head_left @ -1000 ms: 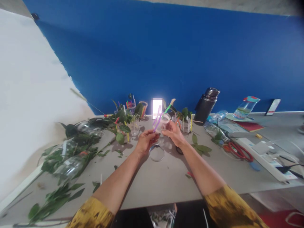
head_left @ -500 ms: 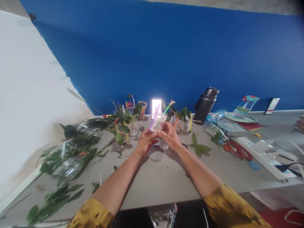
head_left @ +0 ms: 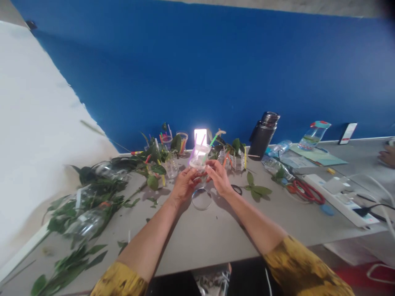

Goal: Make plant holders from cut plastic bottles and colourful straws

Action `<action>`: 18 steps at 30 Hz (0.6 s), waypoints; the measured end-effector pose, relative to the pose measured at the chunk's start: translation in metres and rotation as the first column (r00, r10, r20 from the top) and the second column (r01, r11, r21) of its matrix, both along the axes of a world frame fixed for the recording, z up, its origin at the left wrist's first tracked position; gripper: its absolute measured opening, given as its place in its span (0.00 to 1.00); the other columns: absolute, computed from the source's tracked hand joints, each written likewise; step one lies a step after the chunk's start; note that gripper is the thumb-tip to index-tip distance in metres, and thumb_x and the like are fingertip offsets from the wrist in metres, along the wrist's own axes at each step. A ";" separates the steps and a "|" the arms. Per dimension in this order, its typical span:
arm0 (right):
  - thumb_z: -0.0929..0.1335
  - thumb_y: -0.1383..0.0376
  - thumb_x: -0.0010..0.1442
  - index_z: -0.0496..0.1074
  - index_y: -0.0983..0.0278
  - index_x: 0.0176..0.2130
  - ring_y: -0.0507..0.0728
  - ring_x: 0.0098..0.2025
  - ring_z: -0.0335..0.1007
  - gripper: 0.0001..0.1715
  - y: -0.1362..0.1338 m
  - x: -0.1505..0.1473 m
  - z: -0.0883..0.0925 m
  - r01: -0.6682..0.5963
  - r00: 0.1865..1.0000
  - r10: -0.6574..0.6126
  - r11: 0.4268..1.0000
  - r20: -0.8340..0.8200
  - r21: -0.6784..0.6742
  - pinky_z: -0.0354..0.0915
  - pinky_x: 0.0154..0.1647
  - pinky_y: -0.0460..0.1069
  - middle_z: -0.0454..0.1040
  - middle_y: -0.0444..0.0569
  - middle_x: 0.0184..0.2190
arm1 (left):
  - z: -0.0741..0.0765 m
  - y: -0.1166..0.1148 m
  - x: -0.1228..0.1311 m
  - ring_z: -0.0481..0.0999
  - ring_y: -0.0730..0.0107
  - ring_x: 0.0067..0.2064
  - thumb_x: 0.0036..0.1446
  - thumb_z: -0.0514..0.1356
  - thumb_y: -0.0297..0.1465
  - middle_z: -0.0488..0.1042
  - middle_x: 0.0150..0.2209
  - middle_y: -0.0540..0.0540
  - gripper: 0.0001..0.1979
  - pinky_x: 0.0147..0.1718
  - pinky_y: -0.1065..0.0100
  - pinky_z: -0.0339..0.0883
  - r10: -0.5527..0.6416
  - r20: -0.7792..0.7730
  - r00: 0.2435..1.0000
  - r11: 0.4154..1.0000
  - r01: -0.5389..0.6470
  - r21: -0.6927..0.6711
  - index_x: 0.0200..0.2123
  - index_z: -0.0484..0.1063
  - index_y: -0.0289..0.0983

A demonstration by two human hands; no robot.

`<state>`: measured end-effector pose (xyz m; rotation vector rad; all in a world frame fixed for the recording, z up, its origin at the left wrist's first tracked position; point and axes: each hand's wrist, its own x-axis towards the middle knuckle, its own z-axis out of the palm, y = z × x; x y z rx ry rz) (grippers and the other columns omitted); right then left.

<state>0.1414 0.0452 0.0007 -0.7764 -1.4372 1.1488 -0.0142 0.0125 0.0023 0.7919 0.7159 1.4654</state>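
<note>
Both my hands hold a small clear plastic cup [head_left: 199, 157] just above the grey table [head_left: 197, 234]. My left hand [head_left: 184, 184] grips its lower left side with curled fingers. My right hand [head_left: 218, 176] closes on its right side. A purple straw and a green straw [head_left: 212, 141] with a pale tip stick out of the cup. A clear ring-shaped lid [head_left: 201, 198] lies on the table right below my hands.
Leafy branches and clear bottles [head_left: 89, 205] cover the left of the table. Cups with leaves and coloured straws [head_left: 166, 152] stand behind. A black flask [head_left: 263, 135], red scissors [head_left: 304, 190], a power strip [head_left: 339, 199] and another person's hand [head_left: 387, 156] are on the right.
The cup has turned more upright between my hands and moved slightly left. The straws now stand steeper. Another person's hand has come into view at the far right.
</note>
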 end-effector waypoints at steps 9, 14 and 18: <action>0.74 0.65 0.52 0.69 0.61 0.18 0.53 0.23 0.63 0.16 0.013 0.019 0.013 -0.108 0.777 0.084 0.994 0.624 0.000 0.59 0.28 0.49 0.69 0.44 0.16 | 0.003 -0.002 -0.002 0.79 0.71 0.34 0.42 0.80 0.39 0.80 0.35 0.46 0.22 0.34 0.71 0.74 -0.040 0.054 0.998 0.999 0.041 -0.031 0.37 0.79 0.34; 0.75 0.67 0.46 0.71 0.59 0.14 0.53 0.18 0.62 0.15 0.016 0.050 0.022 -0.255 0.601 0.280 0.955 0.749 -0.152 0.58 0.22 0.49 0.67 0.43 0.11 | 0.004 -0.002 -0.003 0.78 0.71 0.34 0.46 0.78 0.38 0.80 0.38 0.46 0.20 0.34 0.70 0.75 -0.038 0.026 0.999 0.999 0.039 -0.037 0.39 0.78 0.36; 0.74 0.70 0.43 0.70 0.60 0.12 0.55 0.16 0.64 0.15 0.033 0.100 0.018 -0.163 0.551 0.254 0.967 0.795 -0.196 0.59 0.21 0.49 0.69 0.44 0.11 | 0.004 -0.002 -0.003 0.78 0.70 0.34 0.49 0.77 0.38 0.79 0.38 0.45 0.18 0.35 0.69 0.74 -0.036 0.013 0.999 0.998 0.036 -0.041 0.38 0.78 0.36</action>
